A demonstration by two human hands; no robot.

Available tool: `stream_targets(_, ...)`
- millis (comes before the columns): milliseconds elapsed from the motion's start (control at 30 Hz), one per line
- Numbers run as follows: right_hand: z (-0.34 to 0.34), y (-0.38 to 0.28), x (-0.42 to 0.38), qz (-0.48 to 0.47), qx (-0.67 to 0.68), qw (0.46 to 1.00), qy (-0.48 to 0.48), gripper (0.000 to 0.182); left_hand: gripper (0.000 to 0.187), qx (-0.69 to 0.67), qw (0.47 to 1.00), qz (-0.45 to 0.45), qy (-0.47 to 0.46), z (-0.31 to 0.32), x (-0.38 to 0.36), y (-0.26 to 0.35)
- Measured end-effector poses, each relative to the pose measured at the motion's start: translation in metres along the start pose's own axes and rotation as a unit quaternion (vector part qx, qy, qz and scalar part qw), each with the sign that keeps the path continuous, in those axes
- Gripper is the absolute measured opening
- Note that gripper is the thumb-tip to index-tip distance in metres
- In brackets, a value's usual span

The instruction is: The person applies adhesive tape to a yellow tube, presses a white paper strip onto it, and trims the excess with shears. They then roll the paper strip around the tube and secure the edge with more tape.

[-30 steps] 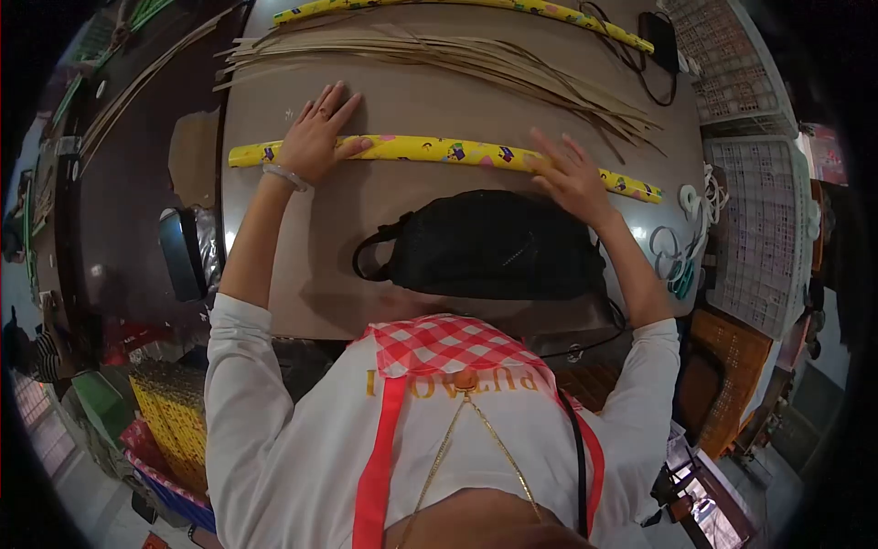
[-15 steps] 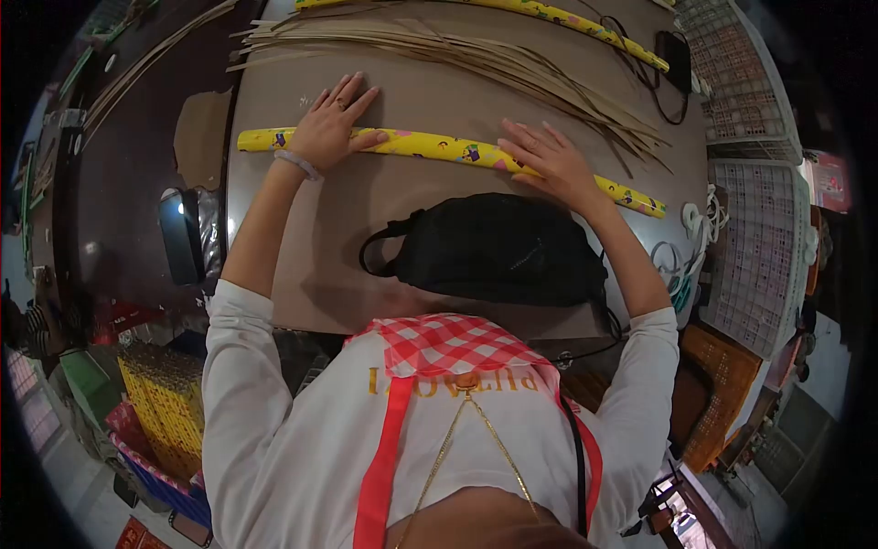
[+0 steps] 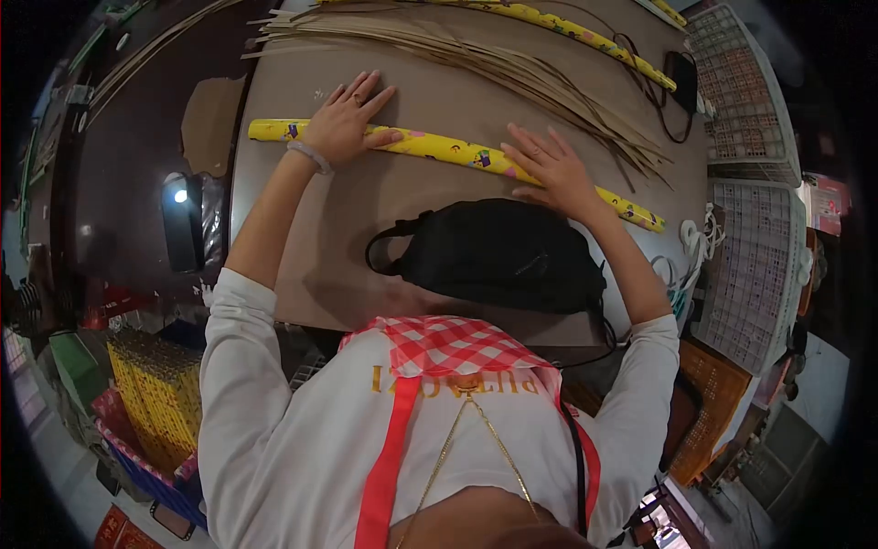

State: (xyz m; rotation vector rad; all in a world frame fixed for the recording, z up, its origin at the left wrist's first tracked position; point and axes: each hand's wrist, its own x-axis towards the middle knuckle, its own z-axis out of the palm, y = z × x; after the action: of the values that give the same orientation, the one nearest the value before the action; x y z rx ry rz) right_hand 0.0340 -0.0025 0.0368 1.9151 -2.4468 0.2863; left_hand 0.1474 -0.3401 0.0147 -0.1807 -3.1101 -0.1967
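A long yellow patterned tube [image 3: 439, 146] lies across the brown tabletop [image 3: 311, 220], in front of a black bag [image 3: 503, 256]. Over its left part rests my left hand [image 3: 346, 123], palm down with the fingers spread and reaching past it onto the table. My right hand [image 3: 558, 176] lies flat across the right part, its fingers also apart. Neither hand is wrapped round the tube. The parts of the tube under the palms are hidden.
Thin flat strips [image 3: 476, 59] lie beyond the tube, with another yellow tube [image 3: 585, 35] further back. A lit phone [image 3: 182, 224] is on the left. White baskets [image 3: 754, 265] and white cables [image 3: 700, 240] stand at the right. Yellow sticks [image 3: 160, 393] fill a container at lower left.
The whole view has shifted and tilted slightly. Both hands keep nearly the same places on the tube, still flat with fingers spread.
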Motion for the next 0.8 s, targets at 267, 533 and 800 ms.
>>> stream_targets(267,0.002,-0.002,0.009,-0.116,-0.088,0.989,0.017,0.063,0.076,0.008,1.000,0.004,0.006,0.002,0.000,-0.002)
stream_targets(533,0.014,-0.005,0.028,-0.076,-0.060,0.995,0.010,0.063,0.076,0.017,1.000,0.010,0.022,0.008,-0.001,-0.004)
stream_targets(800,0.012,-0.009,0.031,-0.096,-0.050,0.992,0.059,0.053,0.076,0.006,1.000,0.006,0.026,0.007,-0.002,-0.003)
